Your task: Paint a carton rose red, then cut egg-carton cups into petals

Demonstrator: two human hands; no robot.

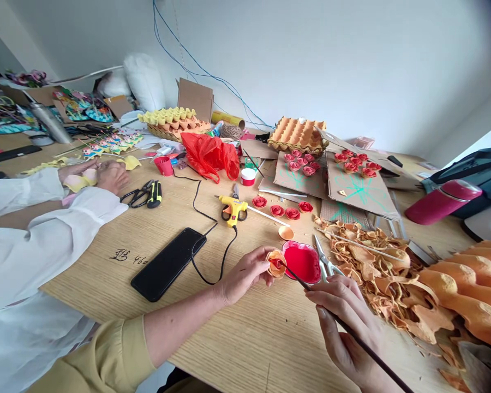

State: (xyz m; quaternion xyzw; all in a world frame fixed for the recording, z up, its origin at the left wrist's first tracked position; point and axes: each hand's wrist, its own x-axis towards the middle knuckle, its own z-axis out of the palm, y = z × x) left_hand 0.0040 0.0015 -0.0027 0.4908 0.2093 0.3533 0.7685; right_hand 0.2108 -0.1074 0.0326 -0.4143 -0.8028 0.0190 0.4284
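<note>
fingers of our left hand (245, 275) pinch an orange flower (275, 267), partly covering it, near the table's (245, 333) front edge; our right hand (349, 322) grips a brush (376, 358), handle-end cut off.

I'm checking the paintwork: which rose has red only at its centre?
The rose in the left hand, at the paintbrush tip: its outer petals are orange, while four loose roses on the table and those on cardboard sheets show red petals.

Black handwritten "460" (141, 260) on the flat, light-brown, wood-grain tabletop (270, 338), towards eight o'clock; black handwritten marks (120, 254) at its nine o'clock, unclear
</note>
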